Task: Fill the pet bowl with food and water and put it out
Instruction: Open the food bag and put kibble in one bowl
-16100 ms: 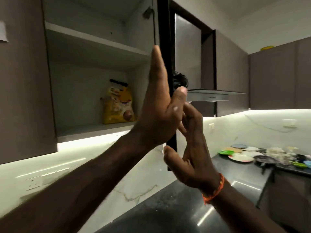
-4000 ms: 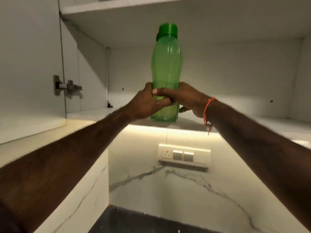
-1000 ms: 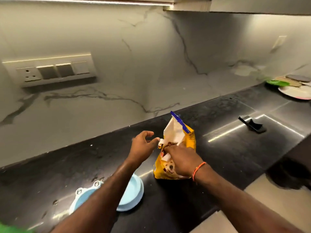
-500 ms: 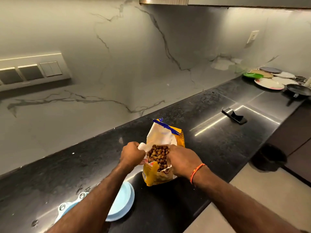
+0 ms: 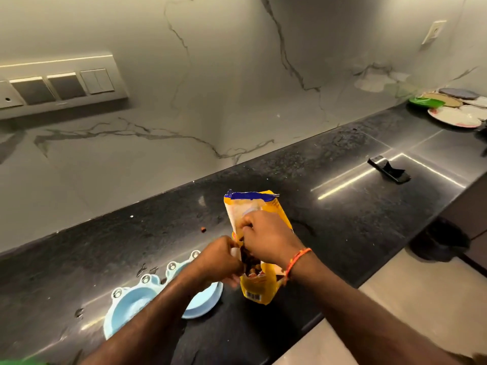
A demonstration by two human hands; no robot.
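A yellow pet food bag (image 5: 257,285) with a torn blue top edge is held above the black counter (image 5: 342,219), tilted toward the left. My left hand (image 5: 218,262) grips its near left edge and my right hand (image 5: 268,239) grips the right side of the opening. Brown kibble shows in the gap between my hands. A light blue double pet bowl (image 5: 129,304) with small frog-eye knobs lies on the counter just left of the bag, partly hidden under my left forearm. One loose kibble piece (image 5: 203,229) lies on the counter behind.
A black phone (image 5: 388,169) lies on the counter to the right. Several plates (image 5: 453,114) sit at the far right end. A switch panel (image 5: 55,88) is on the marble wall. A dark bin (image 5: 440,242) stands on the floor below the counter edge.
The bag has tipped leftward toward the blue bowl and my hands have closed in on its opening. A piece of kibble now lies on the counter.
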